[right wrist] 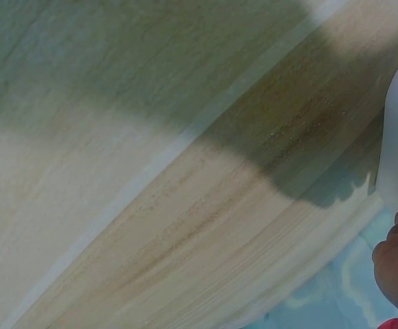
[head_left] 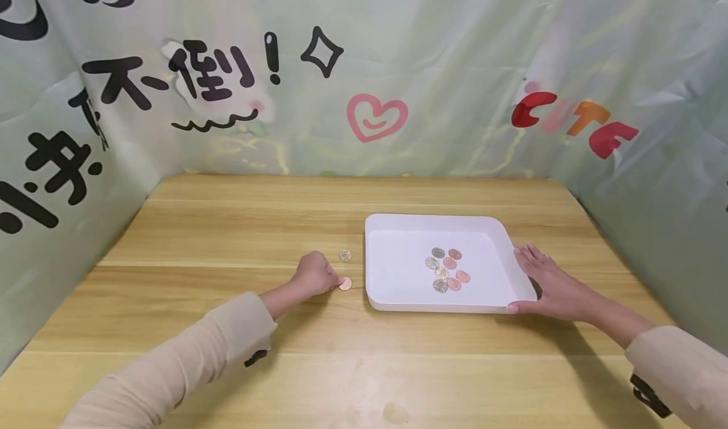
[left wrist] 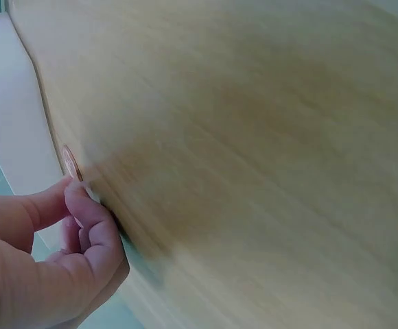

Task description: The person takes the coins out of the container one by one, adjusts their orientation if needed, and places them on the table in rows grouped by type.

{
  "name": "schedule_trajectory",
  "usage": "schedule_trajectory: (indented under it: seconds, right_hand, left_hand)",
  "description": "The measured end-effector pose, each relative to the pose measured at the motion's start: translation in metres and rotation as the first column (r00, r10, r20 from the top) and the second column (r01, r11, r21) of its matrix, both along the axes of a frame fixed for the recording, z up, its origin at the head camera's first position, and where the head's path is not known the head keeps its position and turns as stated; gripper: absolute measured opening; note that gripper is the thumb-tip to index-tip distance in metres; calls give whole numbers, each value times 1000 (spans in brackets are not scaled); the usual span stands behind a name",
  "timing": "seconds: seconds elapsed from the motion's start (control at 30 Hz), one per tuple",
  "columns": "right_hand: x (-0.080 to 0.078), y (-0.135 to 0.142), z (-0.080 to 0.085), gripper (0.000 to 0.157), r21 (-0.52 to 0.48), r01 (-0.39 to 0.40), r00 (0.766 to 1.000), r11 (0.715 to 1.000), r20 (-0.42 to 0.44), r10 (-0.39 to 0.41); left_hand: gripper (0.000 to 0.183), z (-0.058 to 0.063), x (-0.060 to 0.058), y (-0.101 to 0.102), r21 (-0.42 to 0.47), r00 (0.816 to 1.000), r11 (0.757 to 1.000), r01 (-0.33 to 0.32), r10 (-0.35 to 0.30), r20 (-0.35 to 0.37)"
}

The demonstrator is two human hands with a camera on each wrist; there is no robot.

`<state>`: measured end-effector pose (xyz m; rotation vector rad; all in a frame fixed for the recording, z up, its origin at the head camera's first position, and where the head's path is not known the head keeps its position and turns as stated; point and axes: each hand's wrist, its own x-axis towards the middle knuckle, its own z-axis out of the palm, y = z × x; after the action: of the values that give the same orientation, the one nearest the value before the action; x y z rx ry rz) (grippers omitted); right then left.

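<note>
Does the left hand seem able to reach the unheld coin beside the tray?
Probably yes: the unheld coin lies near the left hand with nothing visibly between, though that hand pinches a pinkish coin.

"CUTE" and "不倒!" on the cloth backdrop

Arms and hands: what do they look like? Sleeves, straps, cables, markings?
Left sleeve and right sleeve: long, plain beige, no markings seen. A black fitting shows under each cuff, left and right; details unclear. Hands ungloved. No cables visible.
</note>
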<state>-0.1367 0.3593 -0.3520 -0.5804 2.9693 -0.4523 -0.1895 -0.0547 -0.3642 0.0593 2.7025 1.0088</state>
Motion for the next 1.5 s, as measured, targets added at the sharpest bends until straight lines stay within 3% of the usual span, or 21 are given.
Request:
schedule_trajectory:
  seconds: [0.07,0.13,0.3,0.43,0.5,0.63,0.73,0.93,1.07,1.23,1.43,1.5]
  right_hand:
    - [0,0,0,109,-3,1,1000,1000,4,-1]
    - [0,-1,0,109,-6,-1,1000,1000,8,1]
    - [0,-1,0,108,-2,2,1000,1000,7,-2]
    - [1,-2,1,108,-4,5,1000,1000,7,-5]
    - [1,-2,1,108,-6,3,1000,1000,7,-3]
    - [1,-3,0,108,-11,0,1000,1000,12,0]
    - [0,-3,0,108,-15,0,1000,1000,16,0]
    - [1,-1,0,107,-16,-2,1000,1000,2,2]
    - [1,-1,1,108,-17,2,1000,1000,13,-2]
    - [1,-1,2,108,-26,13,1000,1000,24,-13]
    - [2,-3,3,108,-31,23,999,999,41,-22]
    - [2,-2,3,109,-32,23,999,999,41,-21]
  left_hand:
    - [25,1,0,-1,3,1000,1000,8,-8,-9]
    - [32,2,0,-3,28,1000,999,15,-15,-15]
    - [41,7,0,1,172,995,985,30,-14,-95]
    - [23,16,2,15,289,986,955,63,-16,-165]
    - [20,20,3,24,340,986,937,81,-25,-165]
    - [13,25,6,42,380,975,914,142,-62,-214]
    - [12,25,7,58,373,965,910,181,-91,-247]
    - [11,22,7,93,398,968,895,201,-119,-221]
    - [8,16,6,113,429,978,885,181,-117,-171]
    - [7,6,1,131,404,987,903,148,-112,-113]
    - [13,0,3,146,250,987,955,158,-144,-71]
    - [23,-1,5,150,194,984,965,176,-165,-69]
